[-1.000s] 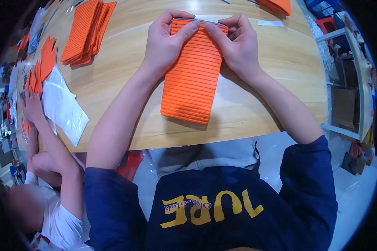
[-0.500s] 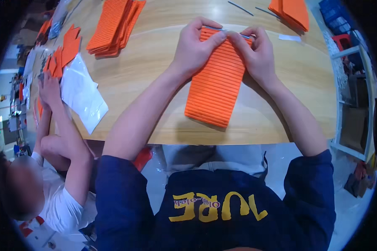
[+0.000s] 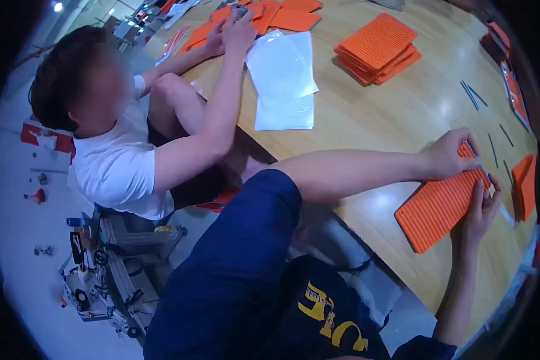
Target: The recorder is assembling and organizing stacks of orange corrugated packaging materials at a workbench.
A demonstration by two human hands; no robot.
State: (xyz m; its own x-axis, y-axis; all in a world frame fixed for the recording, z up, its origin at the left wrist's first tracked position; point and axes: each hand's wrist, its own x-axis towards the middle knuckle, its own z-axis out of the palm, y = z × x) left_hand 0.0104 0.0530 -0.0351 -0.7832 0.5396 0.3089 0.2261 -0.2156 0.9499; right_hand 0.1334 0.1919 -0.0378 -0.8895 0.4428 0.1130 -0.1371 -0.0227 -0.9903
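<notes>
An orange ribbed rectangular panel slants over the table at the right. Along its far end runs a thin grey strip. My left hand pinches one corner of that end, its thumb on top of the ribs. At the other corner, the fingers of my right hand are closed about the edge. The panel's near end hangs low over the tabletop, and whether it touches is hard to tell.
A pile of orange ribbed panels stands on the wooden table. Thin dark rods lie beyond my hands, near folded orange pieces. White plastic sheets lie before a seated co-worker, whose hands hold a small dark object among orange pieces.
The view has swung left, bringing the co-worker and the floor machinery further in. Both my hands stay on the panel's far end, with the right fingers straighter than before.
</notes>
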